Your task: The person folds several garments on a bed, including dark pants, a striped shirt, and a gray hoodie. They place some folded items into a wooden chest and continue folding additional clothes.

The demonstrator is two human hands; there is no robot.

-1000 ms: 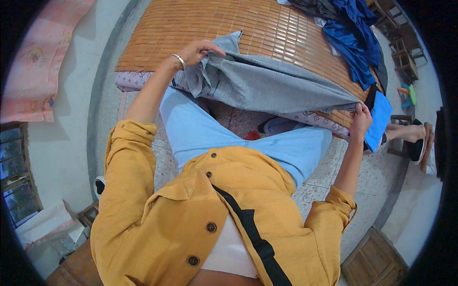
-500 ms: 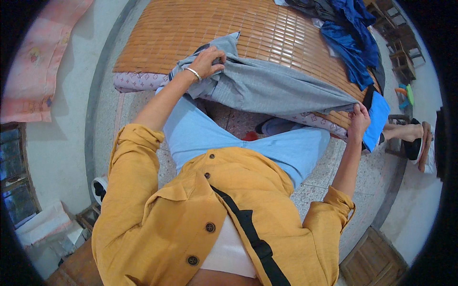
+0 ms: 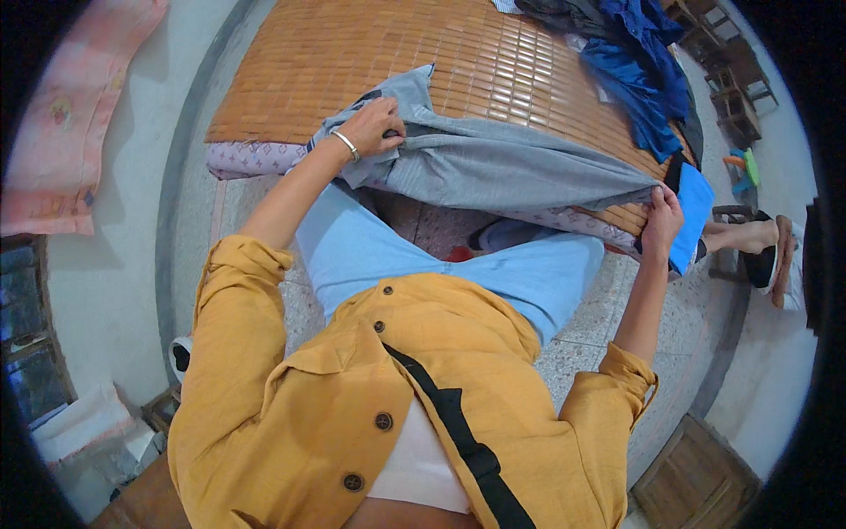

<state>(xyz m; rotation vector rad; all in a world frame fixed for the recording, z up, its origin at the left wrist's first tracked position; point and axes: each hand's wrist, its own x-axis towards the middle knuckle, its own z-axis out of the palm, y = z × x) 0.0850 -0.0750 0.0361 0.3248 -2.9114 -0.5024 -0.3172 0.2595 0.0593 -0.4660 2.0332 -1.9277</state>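
A light grey garment, dark-trimmed at its left end, stretches across the near edge of a bed with a brown slatted mat. I cannot tell what kind of garment it is. Curled fingers of my left hand hold the bunched cloth near that left end; a light bracelet rings the wrist. At the opposite end, my right hand pinches the narrow tip of the cloth between thumb and fingers. Between the two hands the fabric is drawn out in long folds, its lower edge hanging over my light blue trousers.
Dark and blue clothes lie heaped at the bed's far right. A flat bright blue item is beside my right hand. Another person's leg shows at the right. Wooden stools stand along the right wall; a pink curtain hangs left.
My left hand has shifted slightly left and down along the garment, its fingers lying closer to the cloth. My right hand keeps its pinch in nearly the same place.
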